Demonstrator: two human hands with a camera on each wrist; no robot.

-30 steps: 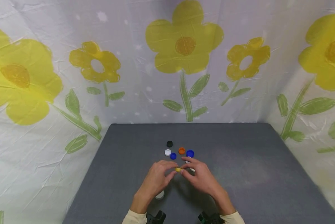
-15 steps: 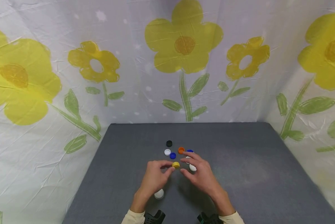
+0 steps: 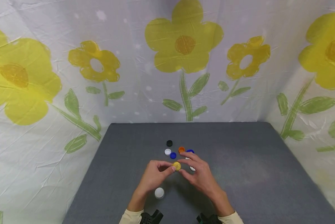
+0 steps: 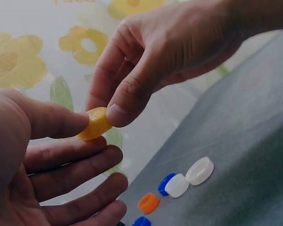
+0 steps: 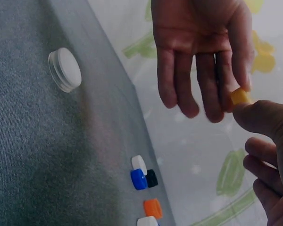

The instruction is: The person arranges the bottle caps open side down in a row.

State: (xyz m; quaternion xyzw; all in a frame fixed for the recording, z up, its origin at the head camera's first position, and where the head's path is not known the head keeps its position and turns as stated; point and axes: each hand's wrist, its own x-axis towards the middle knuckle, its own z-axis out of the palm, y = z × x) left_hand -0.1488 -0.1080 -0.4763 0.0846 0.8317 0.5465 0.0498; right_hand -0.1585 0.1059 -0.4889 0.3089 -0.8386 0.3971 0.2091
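Well, from here the left hand (image 3: 154,175) comes first, its thumb and fingers pinching the edge of a yellow cap (image 3: 177,166) held above the grey desk (image 3: 128,152), between both hands. Near that wrist a big white cap (image 3: 159,193) sits on the desk. Farther off, going rightward, lie a small white cap (image 3: 167,152), a black cap (image 3: 169,143) behind it and a blue cap (image 3: 173,155) close by. Next come an orange cap (image 3: 181,150), a second blue cap (image 3: 190,151) and two more white caps (image 4: 200,171), partly behind the right hand (image 3: 197,175), whose thumb and forefinger pinch the yellow cap's right side.
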